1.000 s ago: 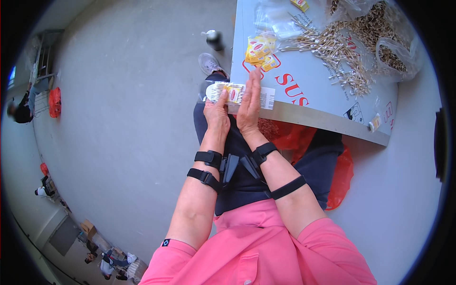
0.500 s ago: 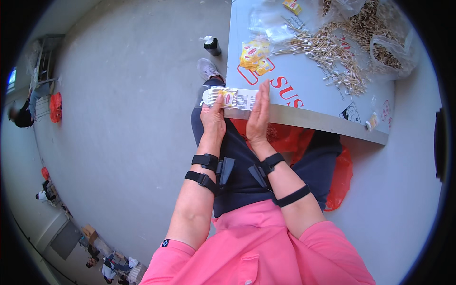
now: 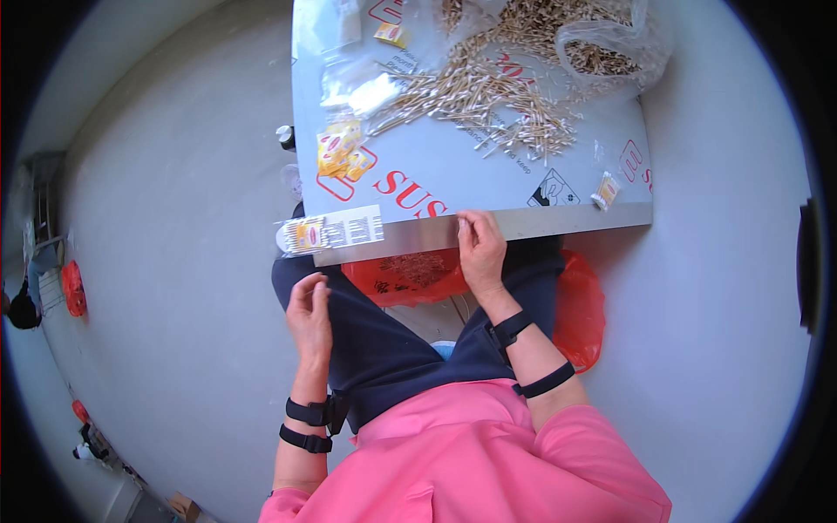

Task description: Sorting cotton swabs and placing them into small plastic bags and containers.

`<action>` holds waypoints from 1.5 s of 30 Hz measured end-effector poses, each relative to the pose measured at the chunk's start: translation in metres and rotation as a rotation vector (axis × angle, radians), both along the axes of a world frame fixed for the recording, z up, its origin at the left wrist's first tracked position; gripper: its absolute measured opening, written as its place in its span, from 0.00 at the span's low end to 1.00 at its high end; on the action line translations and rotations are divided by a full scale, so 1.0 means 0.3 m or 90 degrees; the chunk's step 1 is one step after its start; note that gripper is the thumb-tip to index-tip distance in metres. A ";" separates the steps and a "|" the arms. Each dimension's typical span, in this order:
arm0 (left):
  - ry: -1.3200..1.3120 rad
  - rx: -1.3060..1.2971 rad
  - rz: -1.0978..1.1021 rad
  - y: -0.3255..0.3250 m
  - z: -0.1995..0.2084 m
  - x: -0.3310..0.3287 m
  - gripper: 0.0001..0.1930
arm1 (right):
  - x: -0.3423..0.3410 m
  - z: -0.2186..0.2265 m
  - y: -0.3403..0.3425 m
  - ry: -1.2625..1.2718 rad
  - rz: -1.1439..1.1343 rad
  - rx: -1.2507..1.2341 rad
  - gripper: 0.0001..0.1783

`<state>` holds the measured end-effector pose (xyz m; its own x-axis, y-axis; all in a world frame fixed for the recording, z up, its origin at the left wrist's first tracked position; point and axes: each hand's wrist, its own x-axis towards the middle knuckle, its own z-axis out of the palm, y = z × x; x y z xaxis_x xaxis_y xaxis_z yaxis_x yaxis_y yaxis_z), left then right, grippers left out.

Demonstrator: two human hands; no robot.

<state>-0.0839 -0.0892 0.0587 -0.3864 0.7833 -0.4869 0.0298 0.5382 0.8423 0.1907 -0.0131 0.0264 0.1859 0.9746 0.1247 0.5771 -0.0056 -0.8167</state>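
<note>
A clear packet of cotton swabs with a small yellow label (image 3: 307, 234) lies at the table's near left corner. Its printed white card part (image 3: 356, 227) reaches onto the tabletop. Below that corner, over my left thigh, my left hand (image 3: 309, 315) is apart from the packet, fingers loosely bent and holding nothing visible. Farther right, my right hand (image 3: 482, 251) is at the table's metal front edge, thumb and fingers drawn together. Whether anything is between those fingertips is too small to make out. A heap of loose cotton swabs (image 3: 488, 96) spreads across the far side.
Yellow label cards (image 3: 342, 152) and clear plastic bags (image 3: 362, 91) lie at the table's left. An open bag of swabs (image 3: 610, 52) stands far right. A small swab packet (image 3: 605, 190) is near the right corner. Red plastic bags (image 3: 580, 314) hang under the table.
The swab packet has left my hands and now lies on the table corner. My left hand has drawn back toward my thigh; my right has moved to the front edge. The view has shifted right.
</note>
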 end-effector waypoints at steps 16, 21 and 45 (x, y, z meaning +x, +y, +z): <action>0.407 0.216 -0.380 0.724 -0.145 0.775 0.07 | 0.207 -0.023 0.320 -0.217 -0.162 -0.052 0.11; 0.429 0.224 -0.397 0.612 -0.169 0.615 0.05 | 0.179 -0.049 0.333 -0.229 -0.183 -0.078 0.12; 0.514 0.427 -0.424 0.444 -0.209 0.484 0.12 | 0.309 -0.013 0.349 -0.342 0.230 0.091 0.10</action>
<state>0.0613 0.0442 -0.0039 0.1786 0.9438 0.2781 0.7695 -0.3102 0.5583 0.2833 0.0915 0.0225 -0.2735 0.9311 0.2412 0.8496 0.3514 -0.3934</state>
